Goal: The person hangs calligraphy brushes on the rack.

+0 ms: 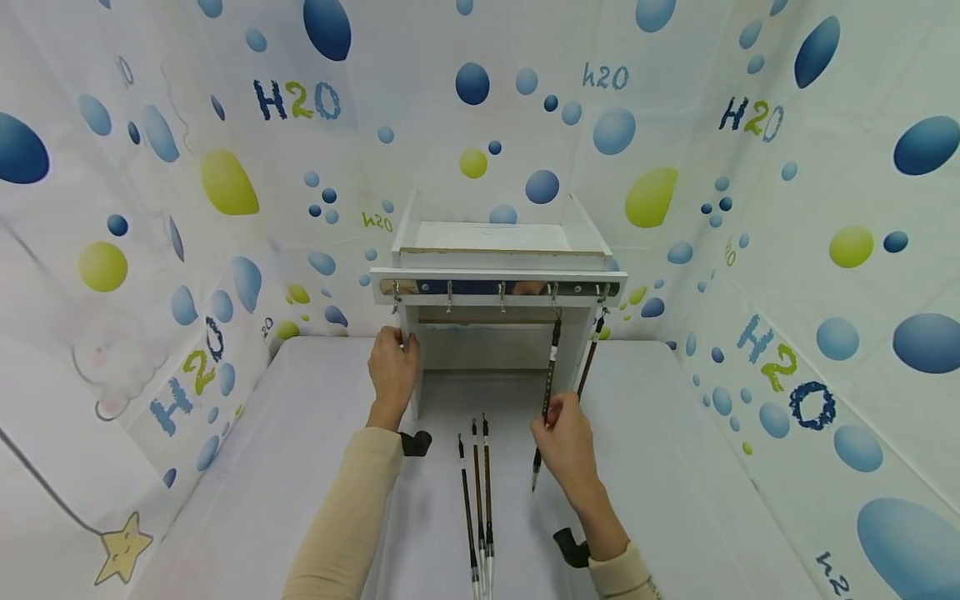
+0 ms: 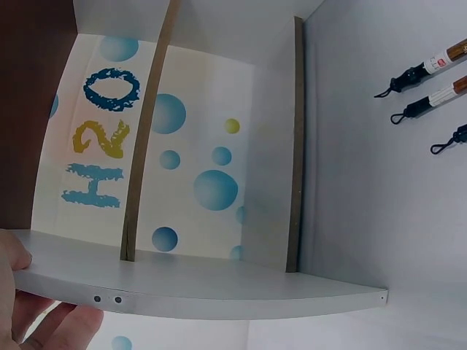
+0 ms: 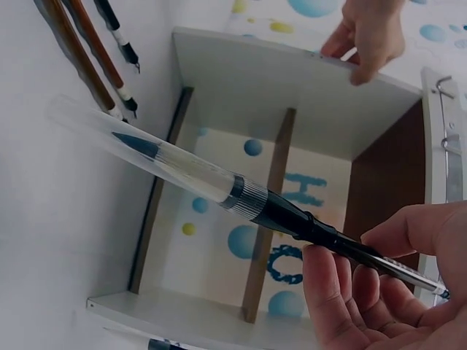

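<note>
A white shelf (image 1: 450,274) with a metal hook rail (image 1: 476,288) stands in the middle. My left hand (image 1: 393,371) grips the front edge of its left side panel (image 2: 219,297), thumb inside and fingers outside. With thumb and fingers, my right hand (image 1: 572,446) pinches a dark ink brush (image 1: 553,358); the brush hangs nearly upright, tip down, its top loop right at the fourth hook. A clear cap (image 3: 179,157) covers its dark-tipped bristles. Beside it, a brown brush (image 1: 590,362) hangs from the rightmost hook.
Three more brushes (image 1: 488,483) lie side by side on the white table (image 1: 675,467), loops toward the shelf. The shelf's open front shows wooden crossbars (image 2: 139,168). Above the rail sits a shallow tray top (image 1: 491,237). Patterned sheets (image 1: 420,75) enclose the back and sides.
</note>
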